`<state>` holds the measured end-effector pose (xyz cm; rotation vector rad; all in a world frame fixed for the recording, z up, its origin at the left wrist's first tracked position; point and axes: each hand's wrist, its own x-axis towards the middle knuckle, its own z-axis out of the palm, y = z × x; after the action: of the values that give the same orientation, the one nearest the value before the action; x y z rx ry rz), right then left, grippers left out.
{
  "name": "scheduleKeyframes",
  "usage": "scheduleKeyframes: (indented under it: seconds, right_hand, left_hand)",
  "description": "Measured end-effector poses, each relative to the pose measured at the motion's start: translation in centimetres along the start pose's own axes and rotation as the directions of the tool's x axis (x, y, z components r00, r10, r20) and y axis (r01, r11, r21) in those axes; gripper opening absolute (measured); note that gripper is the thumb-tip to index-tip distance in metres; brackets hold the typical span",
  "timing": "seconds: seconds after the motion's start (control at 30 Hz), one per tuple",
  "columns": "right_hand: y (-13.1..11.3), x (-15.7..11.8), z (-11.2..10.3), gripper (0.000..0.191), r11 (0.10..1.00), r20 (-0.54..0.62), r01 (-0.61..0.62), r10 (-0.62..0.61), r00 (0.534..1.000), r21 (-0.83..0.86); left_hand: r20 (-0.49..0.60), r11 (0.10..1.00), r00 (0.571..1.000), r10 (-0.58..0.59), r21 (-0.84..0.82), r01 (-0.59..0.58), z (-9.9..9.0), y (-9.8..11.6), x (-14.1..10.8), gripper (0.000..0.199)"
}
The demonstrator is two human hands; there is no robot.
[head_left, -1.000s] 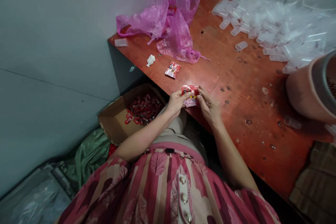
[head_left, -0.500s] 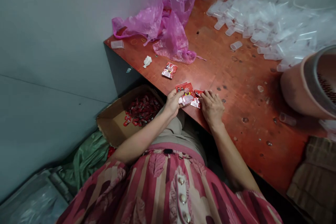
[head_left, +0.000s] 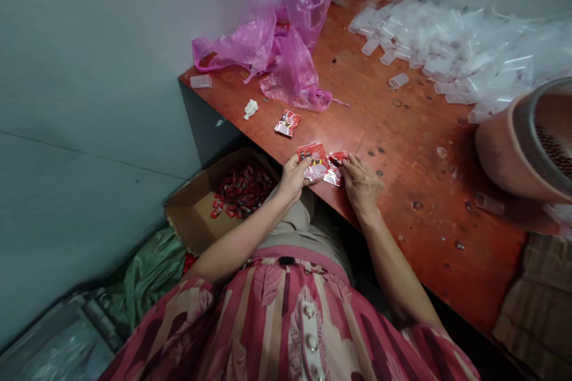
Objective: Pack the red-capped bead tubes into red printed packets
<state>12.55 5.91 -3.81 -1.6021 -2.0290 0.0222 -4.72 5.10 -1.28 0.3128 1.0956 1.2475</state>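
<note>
Near the table's front edge, my left hand (head_left: 294, 178) is closed on a few red printed cards (head_left: 315, 161), thumb on top. Just right of them lies a shiny red packet (head_left: 335, 168), its face showing a similar print. My right hand (head_left: 361, 183) has its fingertips pressed on the right side of that packet. Whether the cards overlap the packet's edge I cannot tell. Another shiny red packet (head_left: 288, 123) lies by itself on the table, farther back and to the left.
A cardboard box (head_left: 199, 214) of small red packets sits below the table edge. Crumpled pink plastic bag (head_left: 290, 65), white tissue (head_left: 251, 109) and a heap of clear plastic tubes (head_left: 469, 53) lie on the red table (head_left: 429, 161). A pink bucket (head_left: 513, 143) stands at right.
The packet under my right fingers shows more of its face, now lying flatter beside the cards. My left hand keeps its hold on the cards. The view has shifted slightly.
</note>
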Motion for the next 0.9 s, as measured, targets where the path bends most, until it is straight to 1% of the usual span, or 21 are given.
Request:
scheduleKeyframes:
  seconds: [0.07, 0.13, 0.2, 0.23, 0.27, 0.3, 0.37, 0.43, 0.47, 0.53, 0.6, 0.67, 0.73, 0.77, 0.83, 0.9]
  right_hand:
    - [-0.2, 0.1, -0.6, 0.025, 0.993, -0.037, -0.05, 0.054, 0.998, 0.108]
    - [-0.8, 0.3, -1.5, 0.026, 0.952, -0.053, -0.107, 0.127, 0.99, 0.288]
    - [-1.7, 0.7, -2.2, 0.028, 0.871, -0.012, -0.149, 0.175, 0.985, 0.468]
    - [-2.3, 0.9, -2.4, 0.029, 0.834, 0.022, -0.162, 0.178, 0.984, 0.527]
    - [-2.8, 1.0, -2.5, 0.029, 0.813, 0.055, -0.168, 0.165, 0.985, 0.558]
    - [-3.4, 1.2, -2.4, 0.028, 0.813, 0.082, -0.162, 0.14, 0.987, 0.559]
    - [-4.2, 1.4, -2.0, 0.028, 0.868, 0.107, -0.116, 0.073, 0.992, 0.482]
    - [-4.6, 1.5, -1.5, 0.03, 0.93, 0.119, -0.042, -0.002, 0.993, 0.366]
    - [-4.6, 1.5, -1.3, 0.032, 0.946, 0.13, -0.009, -0.035, 0.991, 0.324]
    - [-4.1, 1.5, -1.3, 0.036, 0.957, 0.142, 0.022, -0.066, 0.988, 0.29]
    - [-3.1, 1.5, -1.7, 0.038, 0.967, 0.121, 0.014, -0.047, 0.992, 0.254]
    - [-1.8, 1.6, -2.1, 0.037, 0.99, 0.101, 0.008, -0.023, 0.995, 0.141]
    - [-0.8, 1.5, -2.1, 0.034, 0.999, 0.133, 0.036, -0.035, 0.991, -0.006]
    - [-0.4, 1.4, -2.0, 0.032, 0.996, 0.162, 0.061, -0.05, 0.986, -0.066]
    - [0.0, 1.1, -1.4, 0.03, 0.985, 0.202, 0.109, -0.081, 0.976, -0.135]
    - [0.0, 0.8, -0.8, 0.028, 0.98, 0.181, 0.127, -0.097, 0.979, -0.157]
  left_hand:
    - [-0.001, 1.0, 1.0, 0.004, 0.004, -0.004, 0.0, 0.0, 0.0, 0.03]
    - [0.015, 1.0, 1.0, 0.004, 0.013, -0.004, 0.0, 0.0, -0.1, 0.032]
    - [0.049, 1.0, 0.999, 0.002, 0.019, -0.003, 0.2, 0.0, -0.2, 0.036]
    - [0.073, 1.0, 0.997, 0.003, 0.018, -0.005, 0.2, 0.0, -0.3, 0.039]
    - [0.101, 1.0, 0.995, 0.006, 0.014, -0.007, 0.3, -0.1, -0.4, 0.042]
    - [0.129, 1.0, 0.992, 0.01, 0.007, -0.011, 0.3, -0.1, -0.4, 0.046]
    - [0.173, 1.0, 0.985, 0.015, -0.002, -0.014, 0.4, -0.2, -0.5, 0.05]
    - [0.181, 1.0, 0.983, 0.017, 0.011, -0.019, 0.4, -0.3, -0.5, 0.047]
    - [0.174, 1.0, 0.985, 0.022, 0.017, -0.025, 0.4, -0.3, -0.5, 0.045]
    - [0.154, 0.999, 0.988, 0.031, 0.018, -0.034, 0.3, -0.3, -0.4, 0.044]
    - [0.128, 0.999, 0.991, 0.036, 0.004, -0.037, 0.3, -0.2, -0.3, 0.045]
    - [0.091, 0.999, 0.995, 0.032, -0.007, -0.031, 0.1, -0.1, -0.2, 0.043]
    - [0.06, 1.0, 0.998, 0.026, -0.01, -0.026, 0.0, -0.2, -0.1, 0.041]
    - [0.051, 1.0, 0.998, 0.023, -0.011, -0.023, 0.0, -0.2, 0.0, 0.04]
    - [0.041, 1.0, 0.999, 0.02, -0.01, -0.02, -0.1, -0.3, 0.0, 0.039]
    - [0.035, 1.0, 0.999, 0.023, -0.005, -0.022, 0.0, -0.4, 0.0, 0.039]
